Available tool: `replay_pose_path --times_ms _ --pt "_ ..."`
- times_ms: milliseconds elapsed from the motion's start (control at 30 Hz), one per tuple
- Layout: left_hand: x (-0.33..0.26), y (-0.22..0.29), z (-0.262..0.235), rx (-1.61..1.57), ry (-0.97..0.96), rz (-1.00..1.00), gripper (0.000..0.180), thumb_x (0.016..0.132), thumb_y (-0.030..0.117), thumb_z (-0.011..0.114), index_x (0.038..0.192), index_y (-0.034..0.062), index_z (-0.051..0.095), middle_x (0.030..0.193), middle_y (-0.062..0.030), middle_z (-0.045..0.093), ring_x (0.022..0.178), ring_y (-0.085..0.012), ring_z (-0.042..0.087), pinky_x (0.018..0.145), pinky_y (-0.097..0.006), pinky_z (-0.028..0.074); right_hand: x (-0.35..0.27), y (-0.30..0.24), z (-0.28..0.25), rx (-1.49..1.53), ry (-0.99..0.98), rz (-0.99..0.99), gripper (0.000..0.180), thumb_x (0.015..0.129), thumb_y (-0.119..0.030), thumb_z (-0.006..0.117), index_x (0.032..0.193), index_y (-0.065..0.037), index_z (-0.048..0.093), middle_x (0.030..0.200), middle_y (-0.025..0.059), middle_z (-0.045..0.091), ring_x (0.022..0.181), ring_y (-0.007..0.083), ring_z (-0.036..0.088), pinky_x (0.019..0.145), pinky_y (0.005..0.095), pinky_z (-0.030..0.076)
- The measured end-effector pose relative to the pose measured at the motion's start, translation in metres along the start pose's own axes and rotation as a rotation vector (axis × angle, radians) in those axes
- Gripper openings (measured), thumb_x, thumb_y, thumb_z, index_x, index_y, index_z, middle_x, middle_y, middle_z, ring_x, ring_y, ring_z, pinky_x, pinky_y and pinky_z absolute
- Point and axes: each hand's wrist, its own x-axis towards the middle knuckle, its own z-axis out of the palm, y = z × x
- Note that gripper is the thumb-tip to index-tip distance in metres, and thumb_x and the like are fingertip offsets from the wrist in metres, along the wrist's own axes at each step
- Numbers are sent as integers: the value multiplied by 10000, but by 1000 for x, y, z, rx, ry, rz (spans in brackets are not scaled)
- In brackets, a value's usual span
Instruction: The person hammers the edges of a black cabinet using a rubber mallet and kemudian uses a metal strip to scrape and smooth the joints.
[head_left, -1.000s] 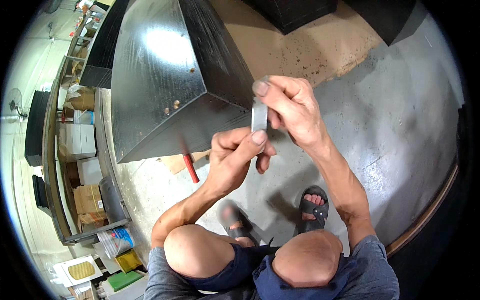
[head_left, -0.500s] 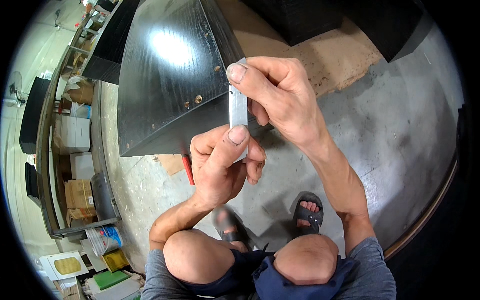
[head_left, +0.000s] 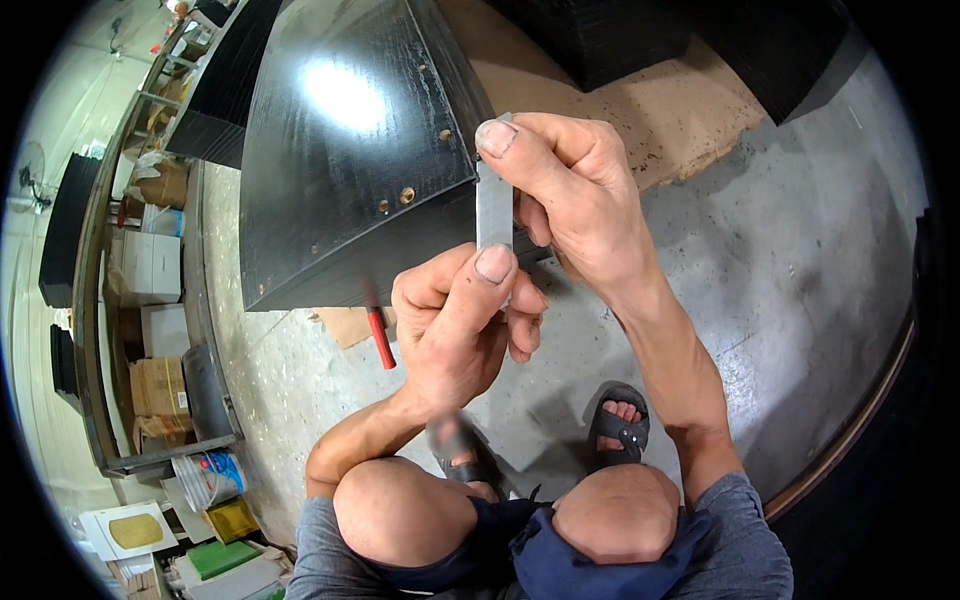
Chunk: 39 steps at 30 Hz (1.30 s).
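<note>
A narrow, flat silver-grey strip (head_left: pixel 494 212) stands nearly upright between my hands, apparently thin metal. Its lower end is pinched under the thumb of my left hand (head_left: pixel 450 325). My right hand (head_left: pixel 580 190) grips the upper end between thumb and curled fingers. Just beyond them sits a stack of black wood-grain boards (head_left: pixel 330 190); the top one has several drilled holes near its right edge. A red pen-like tool (head_left: pixel 381 340) with a dark, blurred tip shows beside my left hand; whether the hand touches it I cannot tell.
Brown cardboard (head_left: pixel 700 110) lies on the grey floor (head_left: pixel 790 270) under more black boards (head_left: pixel 590 40). Along the left runs a shelf rack (head_left: pixel 222 400) with cartons (head_left: pixel 160 388) and a white box (head_left: pixel 150 268). A bucket (head_left: pixel 208 480) stands at its lower end. My sandalled feet are below my hands.
Both hands and the strip have shifted slightly to the right and a little upward. Their hold on it looks the same, and the red tool is slightly farther right.
</note>
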Motion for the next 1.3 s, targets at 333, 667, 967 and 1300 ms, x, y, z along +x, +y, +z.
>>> replay_pose_path --times_ms 333,667,967,1300 --pt "-9 -11 3 120 30 44 396 1002 213 422 705 -17 545 493 -75 461 416 -144 399 453 -301 337 -10 -7 -3 -90 10 23 418 943 -256 557 578 -54 524 472 -56 408 444 18 365 392 236 265" --pt "-11 -49 -21 29 49 -165 357 976 251 570 768 -31 643 641 -72 599 503 -113 546 435 -237 420 -29 38 -25 -98 100 207 392 936 -190 561 579 -30 530 467 -20 433 432 52 374 404 260 273" --pt "-7 -52 -27 8 34 -221 374 980 272 550 793 -41 631 641 -104 595 500 -133 515 480 -253 412 -20 41 -30 -385 37 72 436 912 -284 529 563 -23 513 445 11 396 426 91 380 420 309 300" --pt "2 -57 -25 280 -7 96 402 1016 264 451 734 -6 550 532 -49 470 464 -119 404 464 -254 321 -9 45 -29 -325 10 -109 422 896 -264 513 514 -86 493 431 7 380 397 132 300 427 327 277"
